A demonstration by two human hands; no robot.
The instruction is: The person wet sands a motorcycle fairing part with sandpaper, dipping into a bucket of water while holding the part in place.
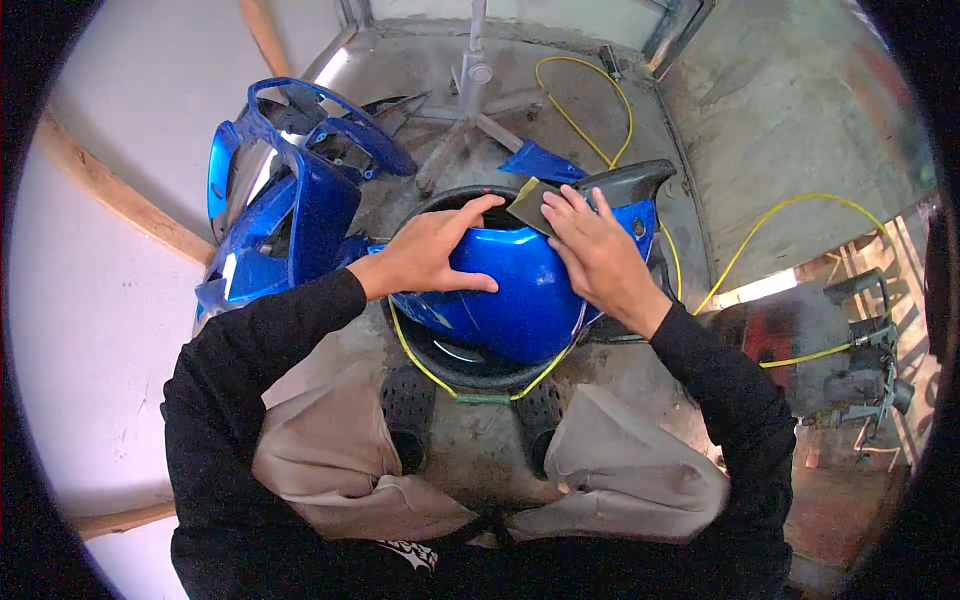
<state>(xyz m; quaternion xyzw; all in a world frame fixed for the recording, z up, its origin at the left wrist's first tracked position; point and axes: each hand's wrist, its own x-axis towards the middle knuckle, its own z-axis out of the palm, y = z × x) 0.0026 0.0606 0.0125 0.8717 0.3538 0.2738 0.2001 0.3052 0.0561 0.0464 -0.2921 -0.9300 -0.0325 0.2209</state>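
Note:
A glossy blue curved plastic panel (500,290), marked with a few pale scuffs, rests across a black bucket (490,380) between my knees. My left hand (425,250) holds the panel at its left side, thumb on the blue face and fingers over the far edge. Under the fingers of my right hand (600,245) is a folded sheet of sandpaper (530,203), dark with a yellowish corner turned up. That hand lies over the panel's upper right edge. The contact under the right palm is hidden.
Several blue body panels (300,190) are piled at the left. A grey stand (475,95) rises beyond the bucket, near a small blue piece (543,160) and a black plastic part (625,183). A yellow hose (790,205) runs right to a compressor (800,330).

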